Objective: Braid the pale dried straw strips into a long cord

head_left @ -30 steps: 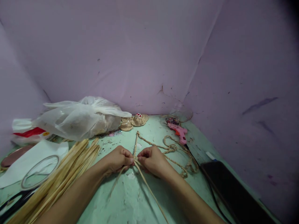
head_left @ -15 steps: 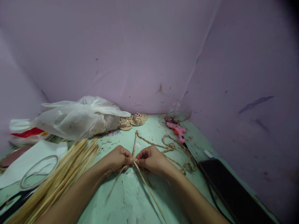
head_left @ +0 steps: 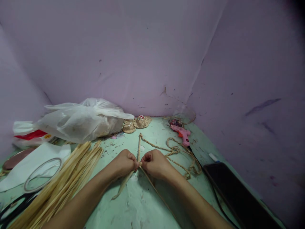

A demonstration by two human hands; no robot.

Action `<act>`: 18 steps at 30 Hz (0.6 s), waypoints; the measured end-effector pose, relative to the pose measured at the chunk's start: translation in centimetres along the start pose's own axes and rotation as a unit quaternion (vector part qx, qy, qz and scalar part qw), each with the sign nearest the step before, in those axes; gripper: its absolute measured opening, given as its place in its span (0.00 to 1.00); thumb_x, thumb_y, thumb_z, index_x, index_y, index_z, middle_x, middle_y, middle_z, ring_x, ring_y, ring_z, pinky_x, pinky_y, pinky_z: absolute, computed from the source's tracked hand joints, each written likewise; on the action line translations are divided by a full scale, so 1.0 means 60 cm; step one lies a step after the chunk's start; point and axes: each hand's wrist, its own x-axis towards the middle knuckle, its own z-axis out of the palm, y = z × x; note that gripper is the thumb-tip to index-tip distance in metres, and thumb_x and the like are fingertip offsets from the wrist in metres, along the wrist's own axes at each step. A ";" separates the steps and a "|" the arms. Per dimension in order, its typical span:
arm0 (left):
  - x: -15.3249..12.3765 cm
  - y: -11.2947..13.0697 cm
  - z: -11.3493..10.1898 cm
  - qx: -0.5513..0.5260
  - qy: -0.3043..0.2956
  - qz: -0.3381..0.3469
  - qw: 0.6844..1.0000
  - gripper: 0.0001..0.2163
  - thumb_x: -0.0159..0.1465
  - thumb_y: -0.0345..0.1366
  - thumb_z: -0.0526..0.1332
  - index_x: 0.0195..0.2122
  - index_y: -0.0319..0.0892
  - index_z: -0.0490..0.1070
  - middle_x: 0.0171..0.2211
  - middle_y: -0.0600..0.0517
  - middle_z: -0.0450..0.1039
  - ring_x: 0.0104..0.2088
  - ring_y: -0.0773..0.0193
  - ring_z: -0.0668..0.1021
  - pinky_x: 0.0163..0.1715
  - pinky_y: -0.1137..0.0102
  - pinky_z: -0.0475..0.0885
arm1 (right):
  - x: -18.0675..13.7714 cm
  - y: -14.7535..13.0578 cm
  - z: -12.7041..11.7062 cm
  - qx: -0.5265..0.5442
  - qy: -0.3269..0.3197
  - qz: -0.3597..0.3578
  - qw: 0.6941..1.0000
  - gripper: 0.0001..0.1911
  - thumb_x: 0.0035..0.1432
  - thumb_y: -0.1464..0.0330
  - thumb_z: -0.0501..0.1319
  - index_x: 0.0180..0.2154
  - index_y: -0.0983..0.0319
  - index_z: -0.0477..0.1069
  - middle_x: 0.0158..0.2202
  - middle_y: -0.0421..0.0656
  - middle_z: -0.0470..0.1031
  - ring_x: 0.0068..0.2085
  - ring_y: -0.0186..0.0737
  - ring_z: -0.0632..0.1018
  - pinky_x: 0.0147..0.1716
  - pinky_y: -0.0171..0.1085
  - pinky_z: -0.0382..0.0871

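Observation:
A thin braid of straw-coloured fibre (head_left: pixel 139 148) runs from the far side of the table to where both hands meet. My left hand (head_left: pixel 127 163) pinches one side of its near end, and a loose flat strand (head_left: pixel 122 186) hangs below that hand. Right beside it, my right hand (head_left: pixel 153 163) is closed on the other side of the same end. A longer strand (head_left: pixel 158 192) trails from there toward me. Beyond my right hand, the finished braided cord (head_left: pixel 175 149) lies in loose loops. The fingertips hide the exact crossing of the strands.
Dry fibre strips (head_left: pixel 64 178), black scissors (head_left: pixel 17 206) and a pale ring (head_left: pixel 27 184) lie left. Behind are a white plastic bag (head_left: pixel 83 119) and small woven hats (head_left: pixel 141 121). A pink glue gun (head_left: pixel 182 133) and a dark phone-like slab (head_left: pixel 235 194) lie right.
Both hands stay together at the braid's near end with small finger movements. The left strand now hangs wider and flatter, and the right strand has shifted. The view has moved slightly.

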 end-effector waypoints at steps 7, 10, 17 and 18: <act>-0.002 0.001 0.010 0.015 0.023 0.010 1.000 0.05 0.39 0.26 0.49 0.10 0.38 0.57 0.08 0.60 0.46 0.13 0.76 0.51 0.14 0.75 0.44 | -0.022 -0.040 -0.008 0.036 -0.010 0.050 0.998 0.06 0.35 0.75 0.56 0.13 0.65 0.68 0.10 0.38 0.60 0.15 0.29 0.62 0.16 0.29 0.51; -0.005 -0.002 0.006 -0.004 0.003 0.009 1.000 0.04 0.39 0.26 0.49 0.11 0.38 0.58 0.08 0.60 0.46 0.12 0.76 0.50 0.13 0.75 0.43 | -0.030 -0.052 -0.014 0.171 -0.090 0.115 0.974 0.08 0.37 0.77 0.52 0.13 0.65 0.66 0.11 0.39 0.63 0.13 0.30 0.64 0.16 0.30 0.58; -0.001 -0.009 -0.001 -0.054 -0.049 0.016 0.997 0.04 0.40 0.28 0.49 0.11 0.39 0.57 0.06 0.59 0.47 0.09 0.75 0.51 0.10 0.75 0.43 | -0.026 -0.038 -0.008 0.158 -0.084 0.103 0.979 0.10 0.36 0.76 0.55 0.21 0.66 0.75 0.14 0.40 0.68 0.16 0.29 0.65 0.16 0.29 0.57; 0.000 -0.009 -0.001 -0.059 -0.050 0.018 0.997 0.05 0.41 0.28 0.49 0.11 0.40 0.56 0.06 0.59 0.47 0.08 0.75 0.51 0.10 0.75 0.43 | -0.025 -0.036 -0.004 0.131 -0.063 0.095 0.985 0.10 0.36 0.75 0.57 0.22 0.65 0.75 0.15 0.40 0.69 0.16 0.30 0.65 0.17 0.29 0.56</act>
